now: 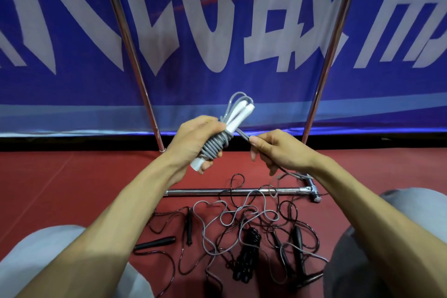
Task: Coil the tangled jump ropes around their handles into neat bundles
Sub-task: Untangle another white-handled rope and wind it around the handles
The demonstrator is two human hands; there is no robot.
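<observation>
My left hand (193,138) grips a pair of white handles (238,115) held together, with grey rope (215,144) wound in tight turns around their middle. My right hand (273,150) pinches the loose grey rope strand just right of the bundle, and the strand runs taut from the coil to my fingers. The rest of the grey rope (210,230) trails down onto the red floor. There it lies tangled with black jump ropes (285,222) and their black handles (154,242). A coiled black bundle (249,254) lies among them.
A chrome rack frame stands ahead, its base bar (232,191) lying on the red floor (72,176) under my hands and its uprights (130,55) rising in front of a blue banner (217,19). My knees in grey trousers (43,261) flank the rope pile.
</observation>
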